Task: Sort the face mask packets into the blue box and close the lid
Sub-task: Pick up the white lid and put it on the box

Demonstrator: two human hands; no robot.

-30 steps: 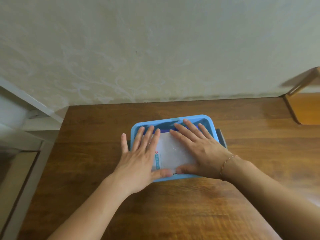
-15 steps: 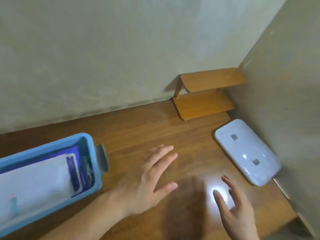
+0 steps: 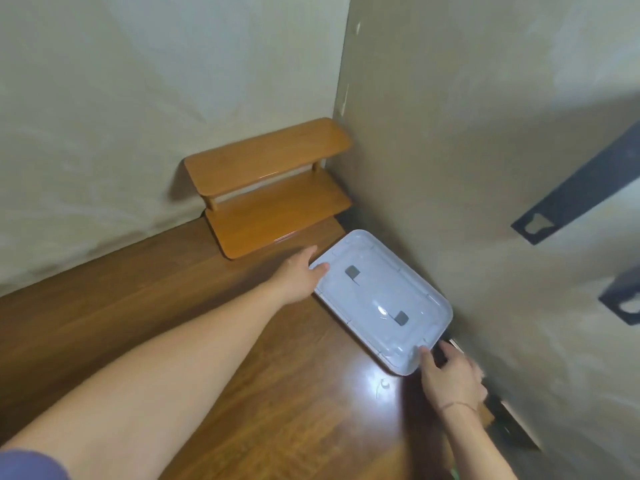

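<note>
The pale translucent lid (image 3: 381,299) with two grey clips lies flat on the wooden table (image 3: 173,299), close to the right wall. My left hand (image 3: 299,275) grips its far left corner, thumb on top of the rim. My right hand (image 3: 450,372) grips the near corner, thumb on the rim and fingers along the edge by the wall. The blue box and the face mask packets are out of view.
A small two-tier wooden shelf (image 3: 273,188) stands in the corner just behind the lid. Walls close in at the back and right. The table's right edge runs along the wall near my right wrist.
The view swung right from the blue box to the corner. Both hands left the packets in the box, reached across the table and took hold of the lid at opposite corners.
</note>
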